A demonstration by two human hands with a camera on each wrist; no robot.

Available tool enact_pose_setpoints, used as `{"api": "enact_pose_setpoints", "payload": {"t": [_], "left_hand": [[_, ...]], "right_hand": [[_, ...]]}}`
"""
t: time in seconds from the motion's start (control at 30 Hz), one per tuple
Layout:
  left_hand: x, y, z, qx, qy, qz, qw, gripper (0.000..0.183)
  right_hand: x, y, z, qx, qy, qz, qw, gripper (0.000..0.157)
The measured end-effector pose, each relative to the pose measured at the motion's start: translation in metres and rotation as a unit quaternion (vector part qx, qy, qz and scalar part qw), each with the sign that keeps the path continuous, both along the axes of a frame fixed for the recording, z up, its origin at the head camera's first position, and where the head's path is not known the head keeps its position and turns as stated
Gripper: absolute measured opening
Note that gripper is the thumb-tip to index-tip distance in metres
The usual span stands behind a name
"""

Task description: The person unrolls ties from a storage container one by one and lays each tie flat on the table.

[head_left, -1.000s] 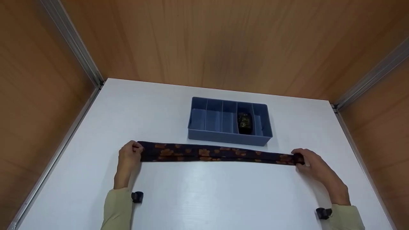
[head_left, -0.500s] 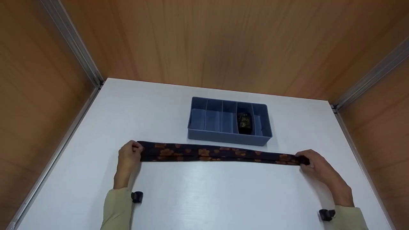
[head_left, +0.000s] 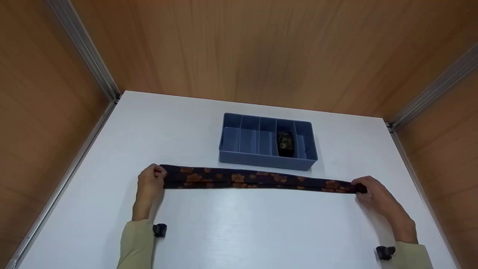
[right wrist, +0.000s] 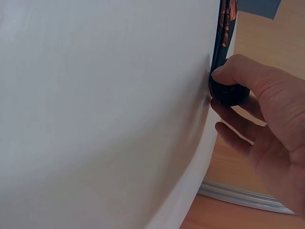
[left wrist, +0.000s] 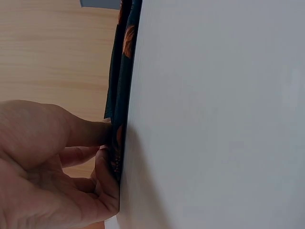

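A dark navy necktie (head_left: 239, 178) with orange flowers stretches sideways across the white table, wider at its left end. My left hand (head_left: 148, 185) pinches that left end between thumb and fingers; the left wrist view shows the fingertips at the folded cloth (left wrist: 121, 71) near the table surface. At the other end the tie is gathered into a small dark roll (right wrist: 228, 93). My right hand (head_left: 379, 196) holds this roll, thumb on one side and fingers round the other. The fingers partly hide it in the head view.
Behind the tie stands a blue divided box (head_left: 267, 160) with several compartments. A rolled black and gold item (head_left: 285, 144) sits in one toward the right. Wooden panels (head_left: 239, 52) close off the back and sides of the white table (head_left: 239, 231).
My right hand has moved a little to the right with the roll, and more of the tie lies flat beside it. My left hand stays at the left end.
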State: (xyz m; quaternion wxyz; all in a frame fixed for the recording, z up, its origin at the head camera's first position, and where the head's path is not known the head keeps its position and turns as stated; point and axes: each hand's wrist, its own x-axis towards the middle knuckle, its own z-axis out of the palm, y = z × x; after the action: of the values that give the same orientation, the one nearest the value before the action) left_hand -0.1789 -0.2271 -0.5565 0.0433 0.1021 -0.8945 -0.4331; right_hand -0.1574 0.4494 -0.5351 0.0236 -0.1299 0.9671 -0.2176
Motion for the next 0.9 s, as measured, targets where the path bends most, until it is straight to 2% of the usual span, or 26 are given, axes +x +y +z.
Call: {"api": "enact_pose_setpoints", "payload": {"t": [0.43,0.9], "left_hand": [[0.001,0.000,-0.001,0.008,-0.006,-0.002,1.0000,0.007],[0.001,0.002,0.000,0.005,0.000,0.005,1.0000,0.005]], "right_hand": [[0.003,0.009,-0.001,0.007,-0.007,-0.018,1.000,0.036],[0.006,0.010,-0.001,0.022,0.053,-0.023,0.998,0.035]]}}
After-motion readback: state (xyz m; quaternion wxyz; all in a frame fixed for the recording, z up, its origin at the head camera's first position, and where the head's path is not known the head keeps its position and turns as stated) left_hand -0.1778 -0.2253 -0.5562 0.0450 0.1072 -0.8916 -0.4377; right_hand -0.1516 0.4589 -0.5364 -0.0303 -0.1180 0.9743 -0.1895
